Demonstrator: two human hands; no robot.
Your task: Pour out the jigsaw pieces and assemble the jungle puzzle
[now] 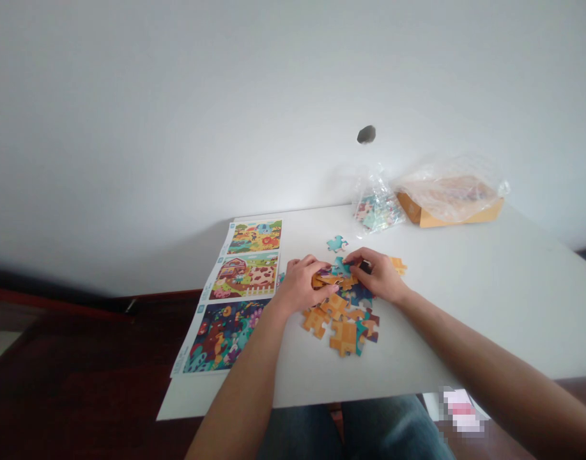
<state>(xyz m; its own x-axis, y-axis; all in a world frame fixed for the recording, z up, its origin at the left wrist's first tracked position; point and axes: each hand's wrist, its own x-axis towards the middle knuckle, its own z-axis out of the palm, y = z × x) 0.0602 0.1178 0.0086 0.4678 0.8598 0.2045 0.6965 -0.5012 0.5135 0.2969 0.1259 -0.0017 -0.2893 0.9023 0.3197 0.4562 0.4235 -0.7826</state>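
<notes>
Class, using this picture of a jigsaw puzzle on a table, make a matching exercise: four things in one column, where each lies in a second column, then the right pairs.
Things:
1. Sheet of three pictures
2. Small plastic bag
3. Cardboard box
4. Teal puzzle piece

Places:
A. At the far edge, left of the box
B. Alone, beyond the pile of pieces
C. Flat along the table's left side
D. Under clear plastic, at the far edge

Pairs: 1-C, 2-A, 3-D, 4-B

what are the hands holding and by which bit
The left hand seems to pinch an orange jigsaw piece by its edge; whether the right hand holds anything cannot be told.
</notes>
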